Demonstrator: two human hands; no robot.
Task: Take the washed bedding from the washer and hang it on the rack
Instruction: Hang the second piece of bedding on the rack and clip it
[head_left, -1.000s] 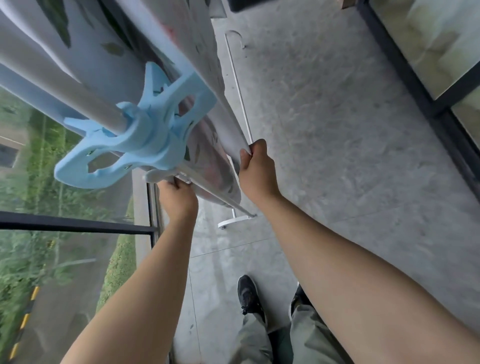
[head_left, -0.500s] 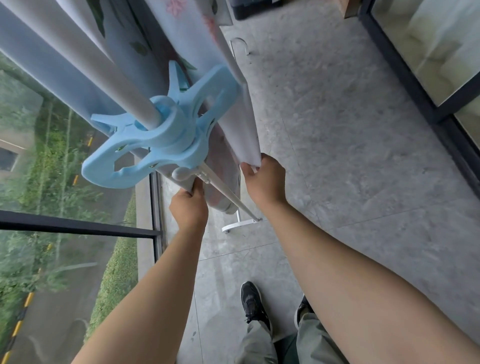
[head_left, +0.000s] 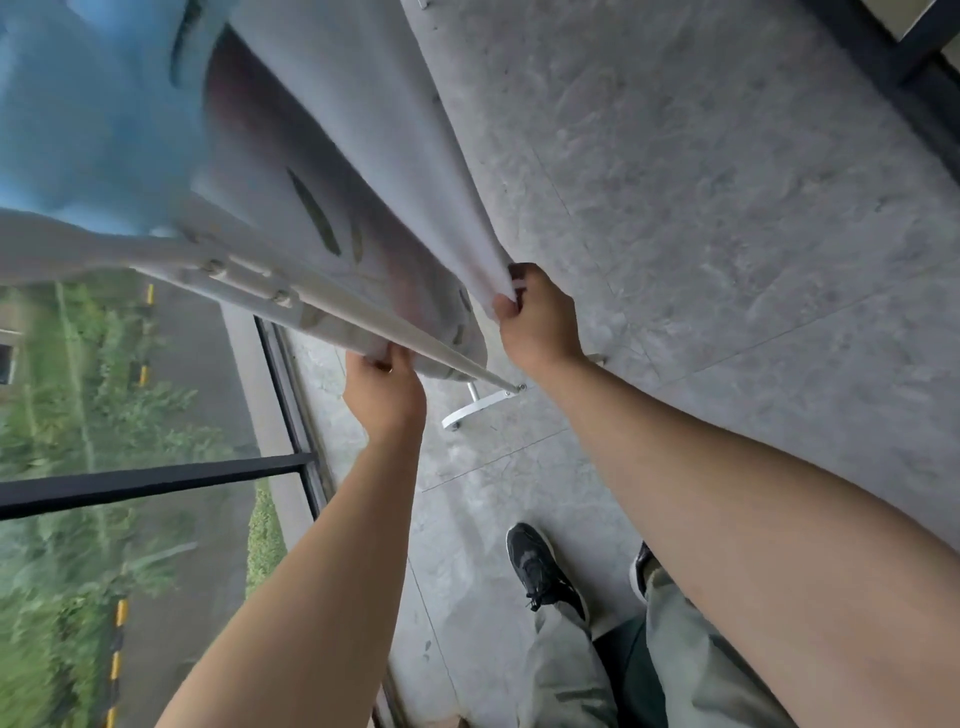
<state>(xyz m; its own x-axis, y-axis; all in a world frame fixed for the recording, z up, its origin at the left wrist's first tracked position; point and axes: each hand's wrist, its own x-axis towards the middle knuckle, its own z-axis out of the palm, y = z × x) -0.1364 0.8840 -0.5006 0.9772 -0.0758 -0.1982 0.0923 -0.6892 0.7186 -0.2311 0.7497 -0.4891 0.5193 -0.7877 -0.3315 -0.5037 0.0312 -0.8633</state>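
just one view, head-mounted, wide-angle. pointed steeply down from right up close under the bedding (head_left: 363, 156) and rack (head_left: 467, 364) pole, facing the floor (head_left: 727, 208), black shoe (head_left: 540, 566) near the bottom edge.

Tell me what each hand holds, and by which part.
Both hold the sheet hung over the rack. The left hand grips its bottom edge on the window side; the right hand grips the bottom edge on the room side.

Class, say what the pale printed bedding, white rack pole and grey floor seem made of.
Pale printed bedding: thin matt cloth; it bunches where gripped.
White rack pole: probably painted metal; smooth, straight.
Grey floor: likely stone-look tile; mottled, jointed.
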